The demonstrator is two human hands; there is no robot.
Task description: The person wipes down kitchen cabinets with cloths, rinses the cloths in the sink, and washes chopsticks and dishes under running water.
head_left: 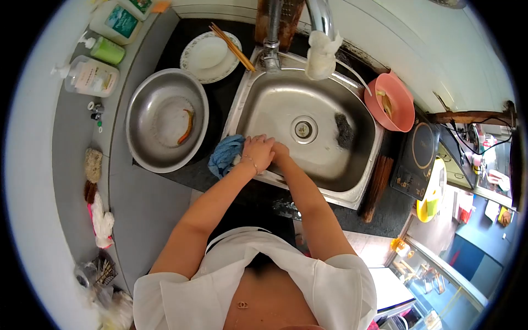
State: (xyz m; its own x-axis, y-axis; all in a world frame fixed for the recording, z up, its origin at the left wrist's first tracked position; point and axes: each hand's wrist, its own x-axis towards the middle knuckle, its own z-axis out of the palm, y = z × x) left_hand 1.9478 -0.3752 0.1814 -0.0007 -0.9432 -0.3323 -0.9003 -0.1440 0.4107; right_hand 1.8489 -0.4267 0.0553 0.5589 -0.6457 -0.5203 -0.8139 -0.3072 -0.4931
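Note:
My left hand (258, 152) and my right hand (280, 152) meet at the near left corner of the metal sink (322, 173). The left fingers are bent and pressed together against the right hand. Most of my right fingers are hidden behind the left hand. A crumpled blue cloth (225, 155) lies on the sink's left edge, right against my left hand; whether any of it is gripped does not show. Inside the basin, a dark scouring pad (344, 131) rests at the right, beyond the drain (303, 129).
To the left stands a steel basin (144, 140) with an orange-brown curved piece inside. Behind it is a plate (191, 59) with chopsticks (231, 46). A faucet (320, 22) overhangs the sink. On the right are a pink bowl (404, 104), an induction cooker (416, 157) and a bundled brush (378, 190).

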